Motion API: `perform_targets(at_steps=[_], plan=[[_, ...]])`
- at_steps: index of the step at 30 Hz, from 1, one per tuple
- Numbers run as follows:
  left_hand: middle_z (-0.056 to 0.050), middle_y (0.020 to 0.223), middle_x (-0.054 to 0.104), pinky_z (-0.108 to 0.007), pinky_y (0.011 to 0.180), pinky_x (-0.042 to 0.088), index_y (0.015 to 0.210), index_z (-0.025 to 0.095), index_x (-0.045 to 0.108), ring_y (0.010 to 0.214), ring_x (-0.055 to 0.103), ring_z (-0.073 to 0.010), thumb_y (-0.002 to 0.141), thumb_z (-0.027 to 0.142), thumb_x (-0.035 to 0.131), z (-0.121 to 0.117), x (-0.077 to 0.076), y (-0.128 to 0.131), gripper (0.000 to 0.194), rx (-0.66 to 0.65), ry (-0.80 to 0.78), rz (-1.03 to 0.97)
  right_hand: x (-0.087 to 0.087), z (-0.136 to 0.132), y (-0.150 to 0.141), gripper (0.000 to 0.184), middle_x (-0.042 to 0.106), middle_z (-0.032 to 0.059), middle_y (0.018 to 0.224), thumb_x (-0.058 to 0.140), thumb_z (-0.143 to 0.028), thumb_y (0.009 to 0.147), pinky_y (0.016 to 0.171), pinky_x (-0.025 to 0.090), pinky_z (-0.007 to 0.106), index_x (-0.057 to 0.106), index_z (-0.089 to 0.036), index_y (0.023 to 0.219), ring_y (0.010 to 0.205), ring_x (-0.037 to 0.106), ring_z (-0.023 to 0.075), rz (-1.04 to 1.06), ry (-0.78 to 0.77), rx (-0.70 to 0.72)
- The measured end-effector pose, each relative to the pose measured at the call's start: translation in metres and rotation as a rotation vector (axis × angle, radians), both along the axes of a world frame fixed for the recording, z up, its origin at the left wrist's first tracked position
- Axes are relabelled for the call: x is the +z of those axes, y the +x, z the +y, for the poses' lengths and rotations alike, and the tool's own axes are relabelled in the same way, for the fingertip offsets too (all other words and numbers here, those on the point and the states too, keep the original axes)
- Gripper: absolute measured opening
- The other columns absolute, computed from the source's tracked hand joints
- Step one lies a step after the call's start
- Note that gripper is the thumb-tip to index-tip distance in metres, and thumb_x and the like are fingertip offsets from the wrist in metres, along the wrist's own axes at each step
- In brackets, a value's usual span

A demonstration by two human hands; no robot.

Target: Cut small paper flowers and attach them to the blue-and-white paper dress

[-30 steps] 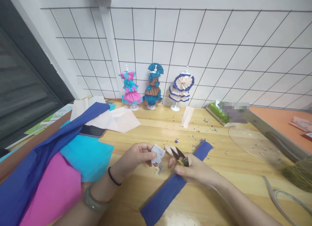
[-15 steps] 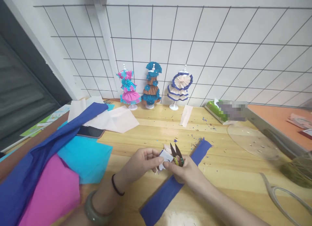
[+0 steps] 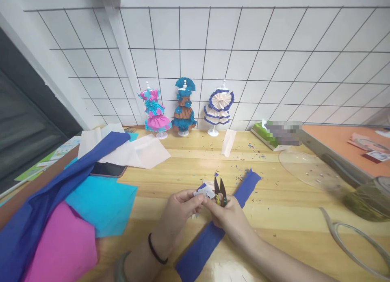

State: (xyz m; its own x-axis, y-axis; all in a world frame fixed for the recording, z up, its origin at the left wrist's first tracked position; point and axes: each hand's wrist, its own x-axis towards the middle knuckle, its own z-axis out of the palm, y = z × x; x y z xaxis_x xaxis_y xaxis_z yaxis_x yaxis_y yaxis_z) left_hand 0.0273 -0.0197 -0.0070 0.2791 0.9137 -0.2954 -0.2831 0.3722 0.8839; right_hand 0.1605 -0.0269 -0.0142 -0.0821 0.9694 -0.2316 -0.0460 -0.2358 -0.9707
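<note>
My left hand [image 3: 183, 211] is closed in a pinch on a small white and blue paper piece [image 3: 206, 190]. Its lower part is hidden behind my fingers. My right hand [image 3: 230, 217] is wrapped round small dark-bladed scissors [image 3: 220, 191], whose blades point up and stand apart. The right thumb meets the paper's edge close to the left fingertips. Below both hands a strip of blue crepe paper [image 3: 199, 251] lies slantwise on the table, partly covered by my right hand.
Three mini dress forms in paper dresses, pink [image 3: 158, 121], brown and teal [image 3: 183, 111], and cream [image 3: 217, 115], line the wall. Coloured paper sheets [image 3: 103, 203] cover a phone [image 3: 108, 169] at left. Right are a tissue pack [image 3: 265, 136], clear disc [image 3: 304, 168] and tape roll [image 3: 370, 199].
The view has shifted slightly. The paper piece has been turned flatter between my fingers, and both hands have drawn closer together. The scissors stay in my right hand.
</note>
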Motion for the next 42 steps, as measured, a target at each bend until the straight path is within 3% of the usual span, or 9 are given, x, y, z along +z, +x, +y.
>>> perform_targets(at_steps=[3, 7, 10, 16, 19, 22, 25, 28, 42], plan=[[-0.006, 0.073, 0.065, -0.026, 0.070, 0.042, 0.074, 0.012, 0.069, 0.070, 0.055, -0.0138, 0.066, 0.028, 0.068, 0.002, 0.002, -0.002, 0.018, 0.013, -0.018, -0.072, 0.004, 0.001, 0.001, 0.046, 0.020, -0.0108, 0.042, 0.067, -0.052, 0.062, 0.035, 0.013, 0.020, 0.035, -0.019, 0.052, 0.037, 0.017, 0.0034, -0.015, 0.010, 0.039], [-0.008, 0.079, 0.065, -0.024, 0.065, 0.043, 0.075, 0.011, 0.068, 0.072, 0.054, -0.0135, 0.068, 0.024, 0.066, 0.006, 0.004, -0.007, 0.015, 0.028, -0.033, -0.124, 0.011, 0.004, 0.004, 0.041, 0.025, -0.0112, 0.044, 0.068, -0.049, 0.061, 0.035, 0.014, 0.019, 0.051, -0.015, 0.077, 0.037, 0.020, 0.0043, -0.018, -0.007, 0.047], [-0.008, 0.079, 0.064, -0.022, 0.061, 0.042, 0.075, 0.010, 0.068, 0.068, 0.053, -0.0115, 0.068, 0.022, 0.066, 0.007, 0.005, -0.010, 0.014, 0.021, -0.060, -0.107, 0.011, 0.007, 0.008, 0.037, 0.028, -0.0104, 0.044, 0.066, -0.049, 0.064, 0.035, 0.016, 0.019, 0.052, -0.015, 0.074, 0.037, 0.021, 0.0042, -0.030, -0.012, 0.064], [-0.004, 0.066, 0.059, -0.023, 0.058, 0.041, 0.068, 0.010, 0.065, 0.061, 0.052, -0.0106, 0.068, 0.019, 0.065, 0.009, 0.001, -0.012, 0.009, -0.011, -0.113, -0.122, 0.006, 0.012, 0.013, 0.029, 0.054, 0.0015, 0.066, 0.063, -0.043, 0.069, 0.059, 0.039, 0.025, 0.057, -0.015, 0.074, 0.063, 0.049, 0.0146, -0.176, 0.205, 0.062], [-0.004, 0.066, 0.059, -0.024, 0.058, 0.041, 0.070, 0.010, 0.064, 0.061, 0.053, -0.0113, 0.068, 0.019, 0.064, 0.011, -0.001, -0.014, 0.009, -0.011, -0.134, -0.133, 0.011, 0.010, 0.016, 0.034, 0.053, 0.0016, 0.072, 0.062, -0.044, 0.070, 0.062, 0.039, 0.027, 0.055, -0.016, 0.087, 0.067, 0.049, 0.0162, -0.219, 0.220, -0.001], [-0.006, 0.071, 0.060, -0.023, 0.059, 0.041, 0.073, 0.010, 0.065, 0.063, 0.053, -0.0109, 0.069, 0.020, 0.064, 0.012, 0.000, -0.016, 0.011, 0.016, -0.119, -0.116, 0.018, 0.004, 0.018, 0.030, 0.049, 0.0005, 0.071, 0.056, -0.047, 0.075, 0.060, 0.037, 0.024, 0.053, -0.018, 0.082, 0.066, 0.046, 0.0143, -0.164, 0.267, 0.131], [-0.005, 0.070, 0.060, -0.022, 0.060, 0.041, 0.070, 0.010, 0.064, 0.064, 0.052, -0.0100, 0.069, 0.021, 0.064, 0.014, 0.002, -0.017, 0.010, 0.070, -0.088, -0.083, 0.021, -0.001, 0.015, 0.040, 0.034, -0.0054, 0.053, 0.040, -0.055, 0.082, 0.042, 0.025, 0.021, 0.049, -0.017, 0.075, 0.047, 0.031, 0.0088, -0.038, 0.093, 0.326], [-0.004, 0.069, 0.059, -0.021, 0.060, 0.040, 0.069, 0.011, 0.064, 0.064, 0.051, -0.0095, 0.068, 0.021, 0.066, 0.015, 0.004, -0.018, 0.011, 0.115, -0.051, -0.046, 0.018, -0.001, 0.011, 0.045, 0.022, -0.0095, 0.047, 0.034, -0.061, 0.081, 0.037, 0.015, 0.019, 0.046, -0.018, 0.074, 0.040, 0.018, 0.0064, 0.029, -0.085, 0.368], [-0.006, 0.069, 0.063, -0.025, 0.065, 0.042, 0.069, 0.010, 0.067, 0.065, 0.054, -0.0123, 0.067, 0.022, 0.066, 0.012, 0.007, -0.013, 0.013, 0.099, -0.046, -0.038, 0.005, -0.001, 0.008, 0.038, 0.036, -0.0087, 0.049, 0.039, -0.056, 0.082, 0.036, 0.029, 0.017, 0.047, -0.018, 0.078, 0.034, 0.029, 0.0037, 0.249, -0.196, 0.358]])
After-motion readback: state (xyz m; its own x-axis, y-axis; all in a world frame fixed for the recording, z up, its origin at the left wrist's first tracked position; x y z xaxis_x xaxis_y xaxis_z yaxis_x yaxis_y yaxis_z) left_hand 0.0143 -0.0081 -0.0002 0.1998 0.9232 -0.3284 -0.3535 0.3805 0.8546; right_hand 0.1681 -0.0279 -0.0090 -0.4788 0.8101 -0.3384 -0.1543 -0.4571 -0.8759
